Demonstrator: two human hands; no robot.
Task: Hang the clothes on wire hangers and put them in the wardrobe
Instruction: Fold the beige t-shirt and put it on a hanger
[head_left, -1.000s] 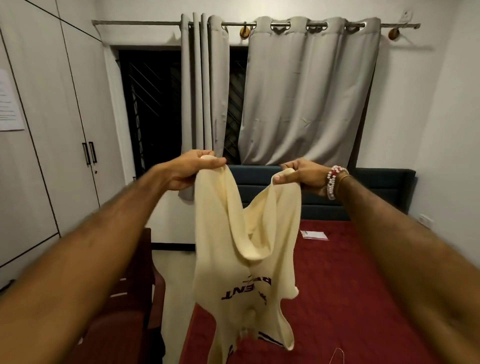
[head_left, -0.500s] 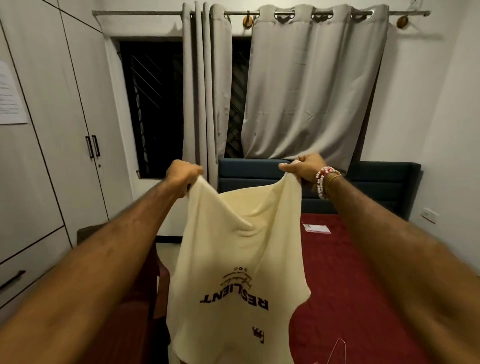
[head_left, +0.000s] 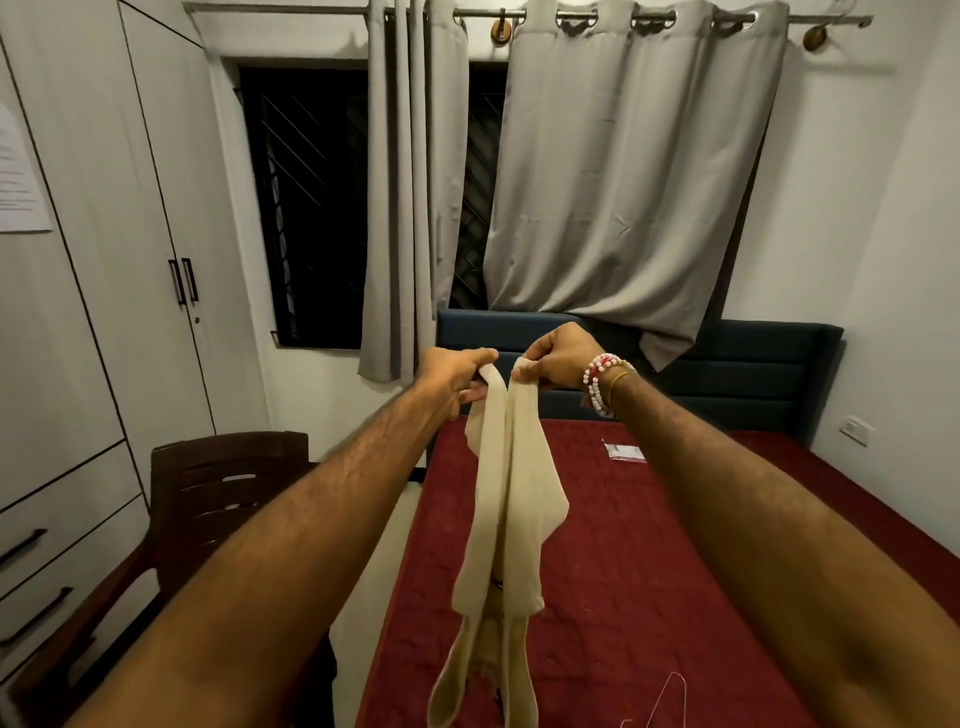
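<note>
I have brought my left grip (head_left: 457, 375) and right grip (head_left: 558, 361) together, each pinching the cream shirt (head_left: 504, 519), so it now hangs doubled above the red bed (head_left: 649, 571), not yet on what seems a wire hanger (head_left: 671, 695).

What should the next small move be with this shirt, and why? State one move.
Probably pass the cream shirt into the left hand alone and reach the right hand down for the wire hanger. Both hands pinch the shirt's top edge close together, so it hangs gathered over the red bed, where the hanger lies bare.
</note>
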